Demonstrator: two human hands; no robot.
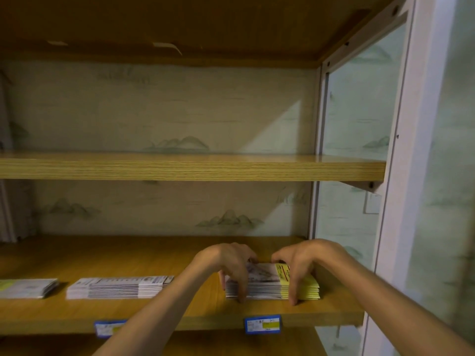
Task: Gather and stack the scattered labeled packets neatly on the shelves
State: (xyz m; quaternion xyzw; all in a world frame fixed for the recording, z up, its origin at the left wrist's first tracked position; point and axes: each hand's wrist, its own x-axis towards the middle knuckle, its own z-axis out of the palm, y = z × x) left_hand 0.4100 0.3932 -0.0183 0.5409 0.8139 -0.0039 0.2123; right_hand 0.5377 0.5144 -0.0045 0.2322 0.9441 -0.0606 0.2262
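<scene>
Centrally, both hands close on a stack of labeled packets [272, 283] lying flat on the lower wooden shelf [154, 263], near its right end and close to the front edge; the left hand [231, 263] curls over the stack's left side, its fingers running down the front face to the shelf surface; the right hand [298, 263] curls over the right side, where yellow label strips show, its fingers likewise reaching down the front; each hand thus grips the stack from above, apparently squaring its edges; further left on the same shelf lie a second stack [118, 287], already fairly even, and a third stack [28, 288] cut off by the frame edge, well apart from the one in hand; the upper shelf [190, 167] carries no packets in the visible portion; two blue price tags [262, 324] are fixed to the lower shelf's front edge, the left one partly hidden by a forearm; judged from this layout, the task is well advanced, three stacks being formed and no loose packets being visible; remaining work seems limited to aligning the held stack, though areas outside the view cannot be assessed.
</scene>
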